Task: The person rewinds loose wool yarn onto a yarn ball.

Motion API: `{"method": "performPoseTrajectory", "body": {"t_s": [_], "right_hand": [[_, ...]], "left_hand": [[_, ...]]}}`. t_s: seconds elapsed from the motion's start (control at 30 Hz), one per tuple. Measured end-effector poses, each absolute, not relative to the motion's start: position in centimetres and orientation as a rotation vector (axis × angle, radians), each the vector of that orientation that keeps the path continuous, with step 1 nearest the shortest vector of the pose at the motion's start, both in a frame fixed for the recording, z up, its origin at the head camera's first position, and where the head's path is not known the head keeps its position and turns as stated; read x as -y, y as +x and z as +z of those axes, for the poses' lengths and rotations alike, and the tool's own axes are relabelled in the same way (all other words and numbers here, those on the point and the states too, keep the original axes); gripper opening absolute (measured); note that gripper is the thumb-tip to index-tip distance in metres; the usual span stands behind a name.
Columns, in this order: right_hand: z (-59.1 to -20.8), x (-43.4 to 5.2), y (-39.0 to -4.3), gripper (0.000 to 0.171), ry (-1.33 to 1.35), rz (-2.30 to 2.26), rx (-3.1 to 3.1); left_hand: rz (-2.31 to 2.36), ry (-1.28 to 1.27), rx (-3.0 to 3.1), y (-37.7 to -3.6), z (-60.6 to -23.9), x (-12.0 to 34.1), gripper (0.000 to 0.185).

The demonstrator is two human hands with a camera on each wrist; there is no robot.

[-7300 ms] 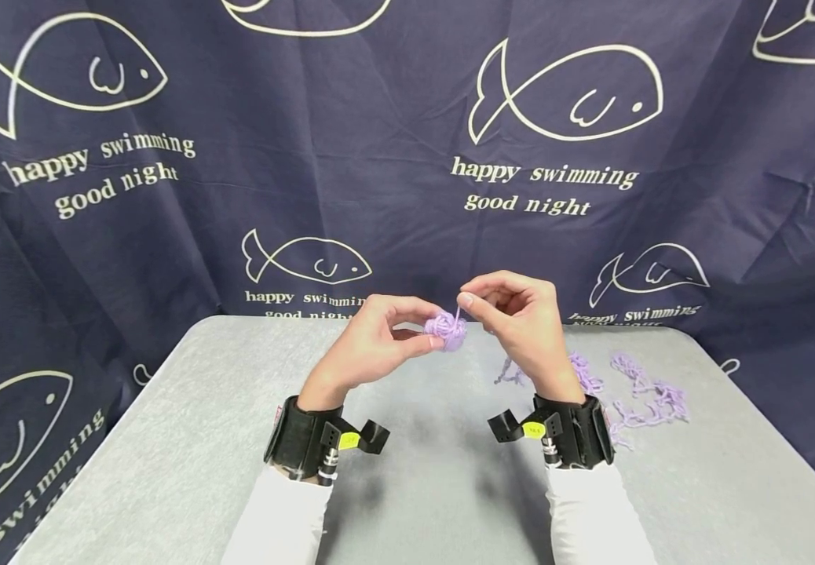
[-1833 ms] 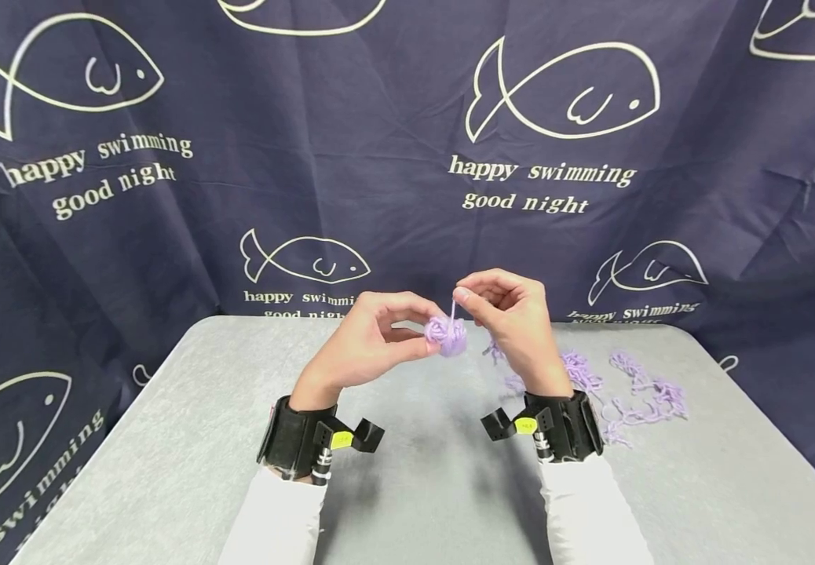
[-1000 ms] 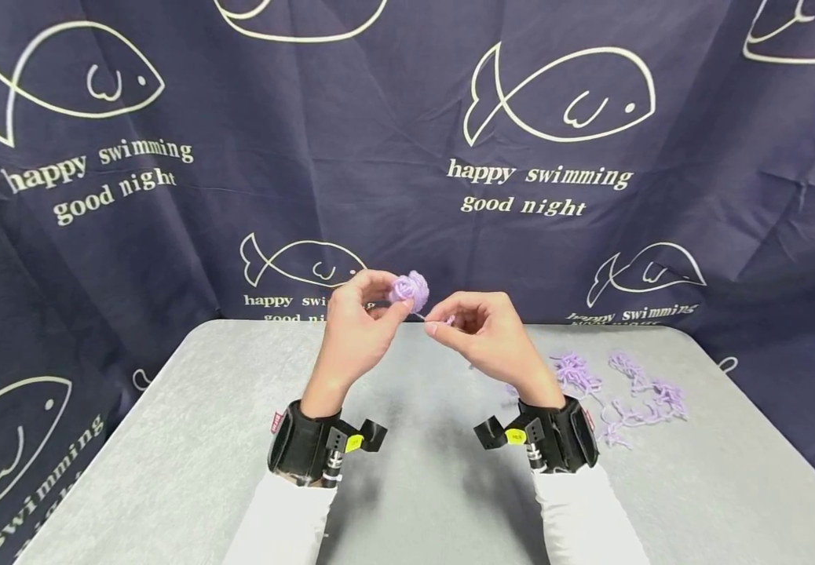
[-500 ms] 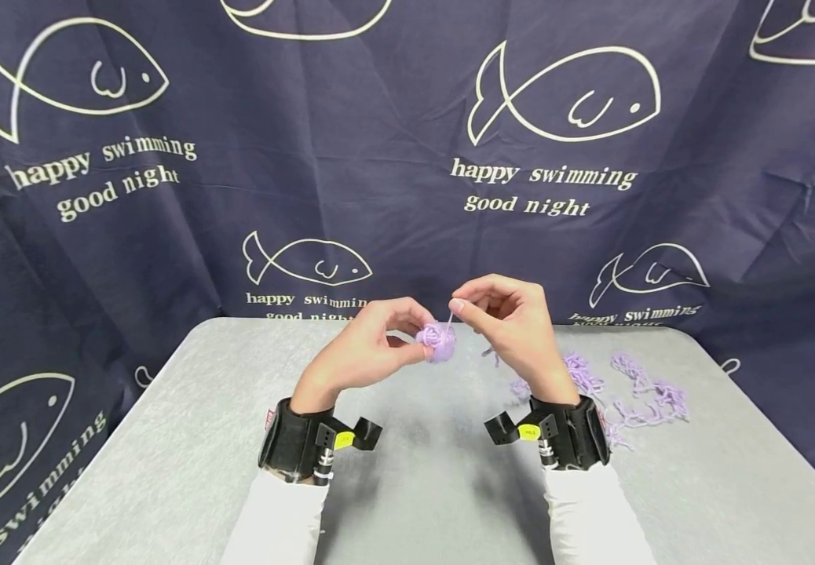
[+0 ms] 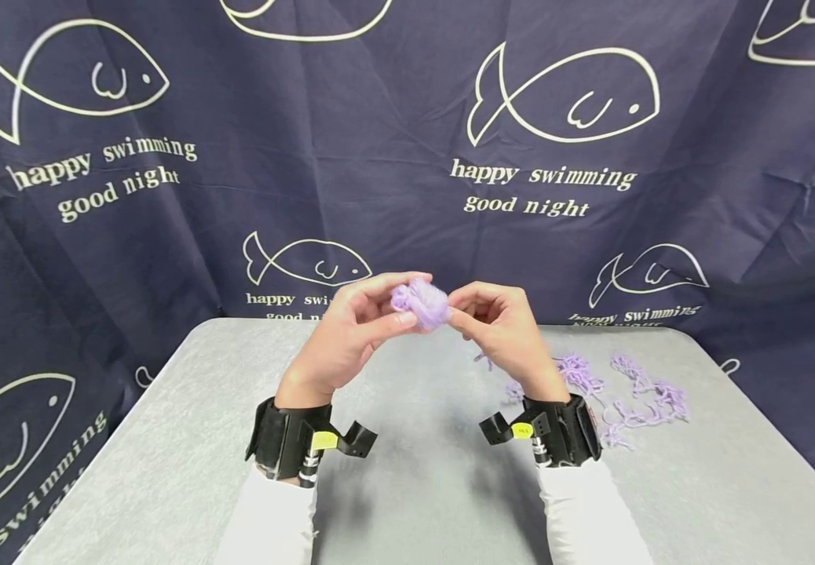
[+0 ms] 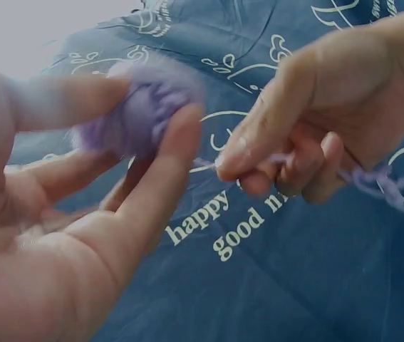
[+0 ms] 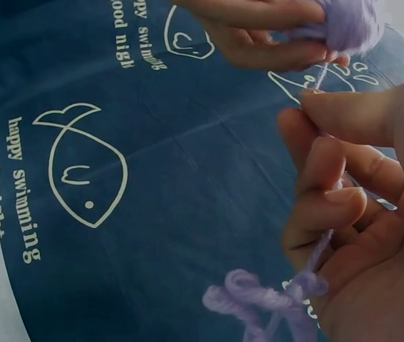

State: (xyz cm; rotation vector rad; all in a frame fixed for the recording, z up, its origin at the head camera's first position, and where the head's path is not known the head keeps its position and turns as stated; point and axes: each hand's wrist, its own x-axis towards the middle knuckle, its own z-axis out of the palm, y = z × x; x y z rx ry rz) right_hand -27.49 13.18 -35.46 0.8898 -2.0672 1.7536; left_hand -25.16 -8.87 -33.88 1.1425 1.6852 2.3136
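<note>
My left hand (image 5: 361, 329) pinches a small lilac yarn ball (image 5: 419, 303) between thumb and fingers, raised above the far part of the grey table (image 5: 181, 463). In the left wrist view the yarn ball (image 6: 141, 107) sits between my fingertips, blurred. My right hand (image 5: 495, 329) is just right of the ball and pinches the yarn strand (image 7: 320, 75) that runs out of it. The strand passes through my curled right fingers (image 7: 330, 206) and trails down to the loose yarn (image 5: 612, 392) on the table.
A tangle of loose lilac yarn lies on the right side of the table behind my right wrist. A dark blue cloth (image 5: 407, 141) printed with white fish and words hangs behind and around the table. Black camera bands (image 5: 287, 443) are strapped on both wrists.
Over the last second the ball dropped and came back up, turning in my left fingers. My right hand circled around it with the strand and now sits lower, close beside the ball.
</note>
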Motion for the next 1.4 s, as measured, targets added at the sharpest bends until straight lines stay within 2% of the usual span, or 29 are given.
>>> {"method": "performPoseTrajectory", "body": {"t_s": [0.27,0.53,0.73,0.87,1.17,1.4], "right_hand": [[-35.5,-12.6,-27.3,0.004,0.942,1.662,2.163],[-35.1,-12.3,-26.6,0.004,1.007,1.584,2.216],[-34.6,-12.7,-26.1,0.003,1.004,1.597,2.113],[-34.4,-13.1,-26.2,0.003,0.987,1.607,2.009],[-34.1,-13.8,-26.4,0.006,0.882,1.672,1.862],[-34.5,-13.7,-26.9,0.006,0.808,1.726,1.859]], "left_hand": [[2.675,0.853,-1.659,-25.5,-33.7,8.4,0.032],[2.539,0.708,-2.476,-26.0,-34.3,7.6,0.031],[2.190,0.782,-2.923,-26.2,-34.9,7.6,0.029],[1.993,0.821,-2.921,-26.2,-34.9,7.7,0.027],[1.761,1.198,-2.499,-25.9,-34.7,8.2,0.024],[1.925,1.356,-2.038,-25.2,-34.3,8.4,0.031]]}}
